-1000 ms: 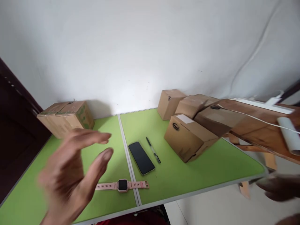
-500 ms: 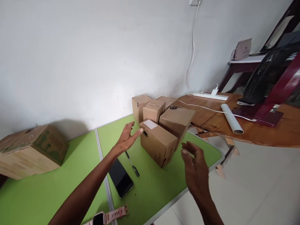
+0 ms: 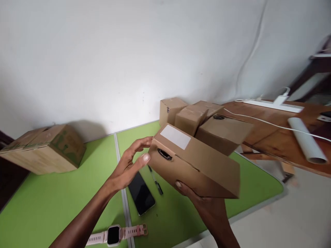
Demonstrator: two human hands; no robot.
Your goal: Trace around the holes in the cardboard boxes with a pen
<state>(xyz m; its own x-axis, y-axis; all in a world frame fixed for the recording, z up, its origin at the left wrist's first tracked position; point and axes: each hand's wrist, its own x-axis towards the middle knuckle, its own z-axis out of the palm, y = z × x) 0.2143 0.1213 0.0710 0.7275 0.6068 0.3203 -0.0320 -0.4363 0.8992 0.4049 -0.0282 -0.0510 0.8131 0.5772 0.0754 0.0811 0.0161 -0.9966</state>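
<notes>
Right hand [image 3: 207, 207] holds a white-labelled cardboard box [image 3: 195, 167] from below; left hand [image 3: 129, 164], part-open, meets its left end, grip unclear. Tilted, the box seems raised over the green table [image 3: 51, 199], right of the smartphone [image 3: 141, 194]. Lifting looks in hand; moving it further calls for firm two-handed support.

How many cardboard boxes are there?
6: left box, held box, and behind that, back-left box, middle box, back-right box, front-right box. Others may be hidden.
</notes>
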